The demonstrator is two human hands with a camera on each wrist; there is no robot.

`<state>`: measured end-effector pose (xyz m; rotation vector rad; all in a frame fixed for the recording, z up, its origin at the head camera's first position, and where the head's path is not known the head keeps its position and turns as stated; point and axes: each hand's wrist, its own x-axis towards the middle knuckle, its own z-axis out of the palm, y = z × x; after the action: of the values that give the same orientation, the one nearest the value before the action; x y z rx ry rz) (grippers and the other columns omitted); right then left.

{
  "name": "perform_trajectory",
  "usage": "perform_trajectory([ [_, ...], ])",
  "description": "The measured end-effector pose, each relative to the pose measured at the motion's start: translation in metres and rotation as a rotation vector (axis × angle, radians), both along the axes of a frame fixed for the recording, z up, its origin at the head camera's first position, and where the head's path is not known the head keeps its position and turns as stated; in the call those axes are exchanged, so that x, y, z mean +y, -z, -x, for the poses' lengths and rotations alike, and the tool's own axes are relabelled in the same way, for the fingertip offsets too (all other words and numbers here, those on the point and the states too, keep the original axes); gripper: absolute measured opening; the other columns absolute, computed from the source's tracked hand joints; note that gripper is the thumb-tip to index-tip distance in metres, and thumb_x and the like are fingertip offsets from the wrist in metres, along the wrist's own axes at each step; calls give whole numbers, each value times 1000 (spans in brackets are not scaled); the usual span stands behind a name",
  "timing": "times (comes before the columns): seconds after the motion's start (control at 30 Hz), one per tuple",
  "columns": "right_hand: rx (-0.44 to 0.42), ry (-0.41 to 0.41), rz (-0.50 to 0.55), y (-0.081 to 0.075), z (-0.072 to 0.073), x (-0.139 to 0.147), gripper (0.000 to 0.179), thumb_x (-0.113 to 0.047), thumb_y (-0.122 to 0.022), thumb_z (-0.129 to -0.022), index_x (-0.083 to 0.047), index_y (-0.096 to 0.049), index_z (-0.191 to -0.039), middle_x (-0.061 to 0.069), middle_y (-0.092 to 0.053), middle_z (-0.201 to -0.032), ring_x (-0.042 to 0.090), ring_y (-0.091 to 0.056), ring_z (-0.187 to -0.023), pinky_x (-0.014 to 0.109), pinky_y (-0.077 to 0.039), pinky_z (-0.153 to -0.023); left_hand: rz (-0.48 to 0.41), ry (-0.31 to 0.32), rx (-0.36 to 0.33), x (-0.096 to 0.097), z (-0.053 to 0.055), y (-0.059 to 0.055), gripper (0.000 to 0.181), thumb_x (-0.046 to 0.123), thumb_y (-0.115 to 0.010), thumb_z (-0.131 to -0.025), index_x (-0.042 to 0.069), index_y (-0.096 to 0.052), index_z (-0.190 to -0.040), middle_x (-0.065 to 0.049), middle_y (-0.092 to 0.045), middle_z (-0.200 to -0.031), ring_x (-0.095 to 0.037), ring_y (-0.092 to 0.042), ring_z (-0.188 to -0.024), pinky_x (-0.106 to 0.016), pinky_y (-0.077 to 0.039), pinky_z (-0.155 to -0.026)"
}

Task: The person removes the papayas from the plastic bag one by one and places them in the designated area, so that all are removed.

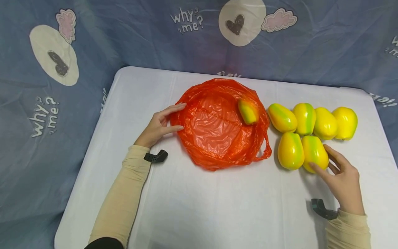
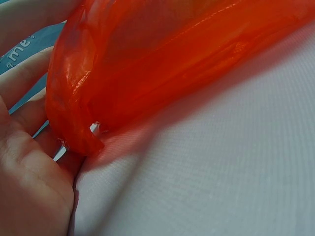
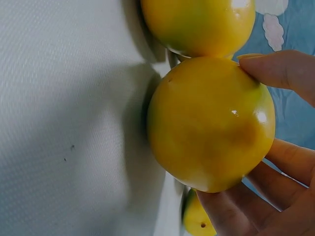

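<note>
A red plastic bag [image 1: 214, 138] lies spread on the table with its mouth facing up, and one yellow-green papaya [image 1: 247, 112] is inside it at the right. At the bag's left rim, my left hand [image 1: 158, 124] touches the plastic with fingers and thumb spread. The left wrist view shows the bag's edge [image 2: 74, 98] in front of those fingers. My right hand [image 1: 343, 176] grips a papaya [image 1: 314, 154] in the front row, thumb on one side and fingers on the other. In the right wrist view this papaya [image 3: 211, 123] fills the grasp.
Beside the gripped fruit stands another papaya [image 1: 290, 151]. Behind them several more papayas [image 1: 304, 118] form a row right of the bag. One bag handle loop [image 1: 265, 152] sticks out toward the fruit. A white cloth [image 1: 217, 204] covers the table, and a blue printed curtain [image 1: 140, 34] hangs behind.
</note>
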<state>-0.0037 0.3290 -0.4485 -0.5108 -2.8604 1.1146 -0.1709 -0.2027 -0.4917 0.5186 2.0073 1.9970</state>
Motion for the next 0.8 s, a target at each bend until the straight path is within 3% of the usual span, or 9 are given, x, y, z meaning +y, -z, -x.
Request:
perform_trajectory([
  [0.8,11,-43,-13,-1,-1,3,76,-24,-80,-92,-15,-44,-158,11,-45,-163,-10,-46,-133,-5,-36,-100,18,-3,3,0,0,0,67,-3,-78,-86,5,-55,-148,-1,-51,-159,-14,-33,-155,-42,-16,-134],
])
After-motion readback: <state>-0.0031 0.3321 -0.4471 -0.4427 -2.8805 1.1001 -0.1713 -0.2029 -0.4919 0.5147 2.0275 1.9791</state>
